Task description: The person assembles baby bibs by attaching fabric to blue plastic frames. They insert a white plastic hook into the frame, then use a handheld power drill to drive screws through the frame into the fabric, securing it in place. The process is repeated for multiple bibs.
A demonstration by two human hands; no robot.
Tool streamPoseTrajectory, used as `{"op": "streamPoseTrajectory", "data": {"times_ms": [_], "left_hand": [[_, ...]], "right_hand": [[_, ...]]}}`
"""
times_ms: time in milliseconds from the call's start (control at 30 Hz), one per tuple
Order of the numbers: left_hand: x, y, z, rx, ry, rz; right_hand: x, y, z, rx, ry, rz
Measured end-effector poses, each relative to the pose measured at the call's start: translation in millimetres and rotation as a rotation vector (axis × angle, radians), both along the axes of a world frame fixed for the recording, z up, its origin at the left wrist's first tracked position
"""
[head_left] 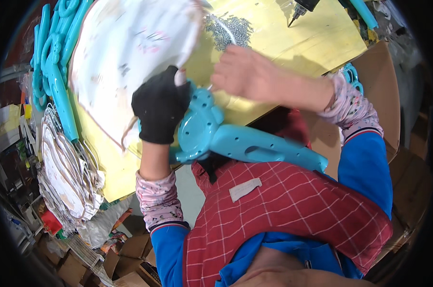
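Observation:
My left hand [161,106], in a black fingerless glove, is closed round the upper end of a turquoise plastic frame part [254,143]; its fingers are mostly hidden. Several small holes mark this part, which lies across the table's near edge against my apron. Next to the glove, a large white fabric panel [130,62] with a brown edge and faint pink print spreads up and left, blurred. My bare right hand [242,74] is closed in a fist just right of the glove. A thin white strip [227,29] runs into its top, and the fingertips are blurred.
Small metal screws [235,32] lie heaped on the yellow tabletop [293,52]. A power screwdriver [300,10] points in at the far edge. More turquoise parts [58,71] are piled at left, above stacked fabric panels [65,167]. A cardboard box [376,91] stands at right.

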State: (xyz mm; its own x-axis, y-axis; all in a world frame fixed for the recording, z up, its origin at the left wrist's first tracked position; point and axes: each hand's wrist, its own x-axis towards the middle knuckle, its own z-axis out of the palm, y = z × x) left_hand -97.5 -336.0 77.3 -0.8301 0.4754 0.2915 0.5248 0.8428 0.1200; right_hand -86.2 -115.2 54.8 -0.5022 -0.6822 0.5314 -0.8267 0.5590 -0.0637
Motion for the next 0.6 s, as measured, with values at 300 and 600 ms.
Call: {"op": "streamPoseTrajectory", "data": {"times_ms": [300,600], "left_hand": [[-93.7,16.9,-26.1,0.236,-0.131,-0.174],[-117.9,42.6,-21.7,-0.130,0.031,-0.336]], "right_hand": [[-106.3,75.3,-7.6,-0.327,-0.512,-0.311],[-114.7,73.1,-23.5,0.027,-0.358,-0.398]]}}
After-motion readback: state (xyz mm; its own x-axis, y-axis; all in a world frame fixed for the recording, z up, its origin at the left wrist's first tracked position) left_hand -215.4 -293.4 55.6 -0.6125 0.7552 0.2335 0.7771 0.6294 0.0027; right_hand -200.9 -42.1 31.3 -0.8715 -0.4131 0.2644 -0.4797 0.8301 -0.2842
